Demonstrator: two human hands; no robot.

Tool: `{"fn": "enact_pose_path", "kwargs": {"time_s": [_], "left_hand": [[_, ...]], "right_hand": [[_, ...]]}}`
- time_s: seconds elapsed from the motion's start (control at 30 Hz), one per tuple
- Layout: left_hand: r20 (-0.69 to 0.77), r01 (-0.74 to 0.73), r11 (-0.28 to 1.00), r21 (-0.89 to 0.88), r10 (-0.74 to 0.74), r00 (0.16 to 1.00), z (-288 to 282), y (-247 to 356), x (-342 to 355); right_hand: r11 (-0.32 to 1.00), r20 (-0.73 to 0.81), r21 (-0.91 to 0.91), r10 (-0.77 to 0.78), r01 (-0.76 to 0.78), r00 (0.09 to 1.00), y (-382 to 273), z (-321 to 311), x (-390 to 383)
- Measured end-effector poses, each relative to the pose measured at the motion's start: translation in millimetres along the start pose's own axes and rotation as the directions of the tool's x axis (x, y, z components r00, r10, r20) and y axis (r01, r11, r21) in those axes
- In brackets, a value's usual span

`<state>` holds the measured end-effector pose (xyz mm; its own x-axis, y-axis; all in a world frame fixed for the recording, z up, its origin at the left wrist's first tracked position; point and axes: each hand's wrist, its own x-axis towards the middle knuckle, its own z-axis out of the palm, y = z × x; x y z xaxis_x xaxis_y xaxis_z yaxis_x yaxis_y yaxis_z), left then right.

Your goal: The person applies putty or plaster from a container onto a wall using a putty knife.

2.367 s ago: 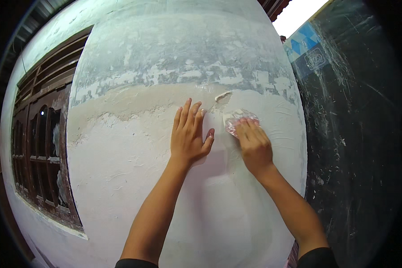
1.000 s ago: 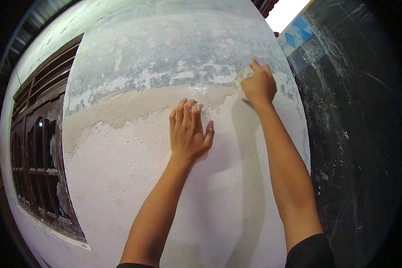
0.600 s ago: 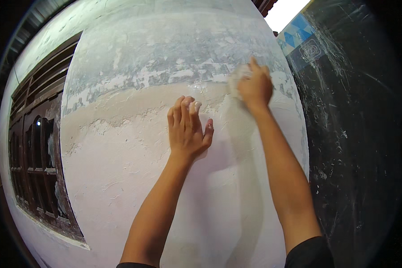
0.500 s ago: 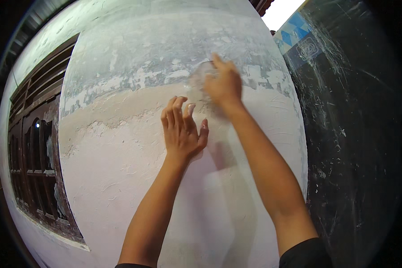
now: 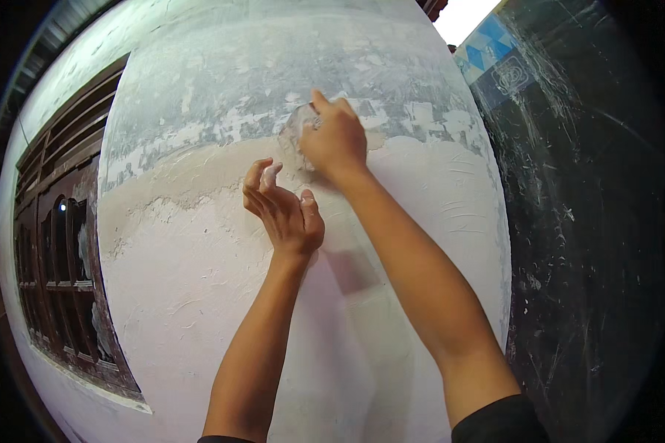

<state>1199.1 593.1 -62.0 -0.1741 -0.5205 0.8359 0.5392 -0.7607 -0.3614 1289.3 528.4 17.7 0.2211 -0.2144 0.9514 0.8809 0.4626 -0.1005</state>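
Note:
My right hand (image 5: 337, 142) is closed on a thin, flat greyish scraper (image 5: 291, 139), its forefinger stretched along the top. The scraper lies against the wall (image 5: 192, 317), across the line where the grey, patchy upper part (image 5: 288, 66) meets a damp-looking beige band (image 5: 199, 173). Much of its blade and grip is hidden by the hand. Lower and to the left, my left hand (image 5: 284, 218) is raised near the wall with bent, parted fingers and nothing visible in them. Whitish paste sticks to its fingertips. Whether it touches the wall, I cannot tell.
A dark wooden window (image 5: 66, 258) with slats above is set into the wall at the left. At the right stands a dark, scratched panel (image 5: 584, 244) with a blue patterned strip (image 5: 491, 44) at its top. Ridges of paste mark the wall's surface.
My right hand has moved left along the wall with the scraper. My left hand has shifted slightly left and down, its fingers more bent and its wrist turned.

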Motion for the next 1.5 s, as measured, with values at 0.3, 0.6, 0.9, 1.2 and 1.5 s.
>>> {"fn": "enact_pose_path", "kwargs": {"time_s": [0.3,0.6,0.9,1.2,1.5], "left_hand": [[0.059,0.026,1.000,-0.011,-0.025,0.998,-0.4,7.4,2.7],[-0.112,0.126,0.992,-0.030,-0.129,0.985,-0.6,-4.0,0.8],[-0.060,0.171,0.985,-0.031,-0.173,0.983,-2.8,-7.3,-2.8],[0.029,0.163,0.986,-0.024,-0.163,0.986,-5.2,5.1,2.4],[0.026,0.097,0.995,-0.007,-0.097,0.995,-4.3,-4.7,1.6]], "right_hand": [[0.920,-0.286,-0.228,0.249,-0.318,0.925,72.6,-62.8,24.8],[0.999,0.017,0.038,-0.029,0.028,0.999,-8.7,29.1,3.1],[1.000,-0.090,-0.025,0.015,-0.017,0.996,12.8,-15.4,11.5],[0.947,-0.047,-0.143,0.282,-0.286,0.958,58.8,-31.7,27.1],[0.998,0.030,0.049,-0.039,0.037,0.999,1.2,-5.2,-0.7]]}}
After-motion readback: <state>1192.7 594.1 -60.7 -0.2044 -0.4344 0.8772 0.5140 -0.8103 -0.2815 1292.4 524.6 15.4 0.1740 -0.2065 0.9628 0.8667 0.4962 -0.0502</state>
